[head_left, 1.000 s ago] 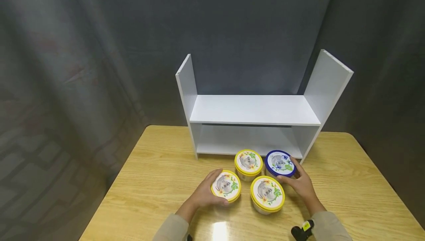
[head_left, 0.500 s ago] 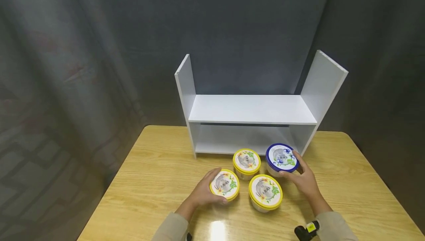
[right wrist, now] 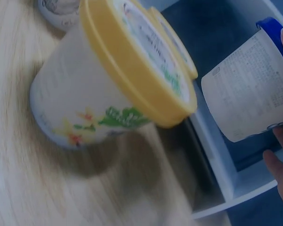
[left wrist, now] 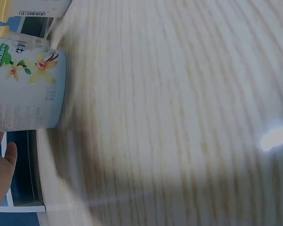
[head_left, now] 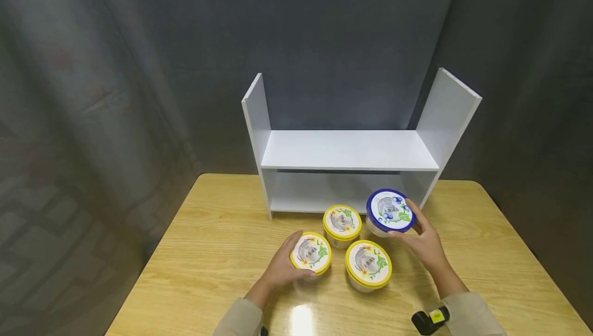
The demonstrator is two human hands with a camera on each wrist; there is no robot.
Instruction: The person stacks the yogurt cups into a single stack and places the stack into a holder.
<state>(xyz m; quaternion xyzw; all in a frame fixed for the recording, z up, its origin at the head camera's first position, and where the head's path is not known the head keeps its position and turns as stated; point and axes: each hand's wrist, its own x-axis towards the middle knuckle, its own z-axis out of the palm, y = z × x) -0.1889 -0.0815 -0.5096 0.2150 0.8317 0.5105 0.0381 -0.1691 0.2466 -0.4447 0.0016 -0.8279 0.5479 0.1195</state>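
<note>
My right hand point(head_left: 427, 247) grips a blue-lidded tub point(head_left: 390, 211) by its right side, thumb in front. In the right wrist view this white tub point(right wrist: 247, 89) is lifted and tilted before the shelf. On the left, my other hand point(head_left: 282, 270) wraps its fingers and thumb around a yellow-lidded tub point(head_left: 311, 253); flowers are printed on that tub's side point(left wrist: 30, 94) in the left wrist view. Between the hands are two more yellow-lidded tubs, a back one point(head_left: 342, 222) near the shelf and a front one point(head_left: 368, 265). The held tubs' far sides are hidden.
A white two-tier shelf point(head_left: 349, 149) with tall side panels stands at the back of the wooden table point(head_left: 222, 212). Its lower tier point(head_left: 319, 192) lies just behind the tubs. Dark grey curtains point(head_left: 343, 42) hang behind and at both sides.
My right hand has raised the blue-lidded tub and moved it forward, toward the lower tier. My left hand stays on its yellow-lidded tub. The whole head view has shifted slightly.
</note>
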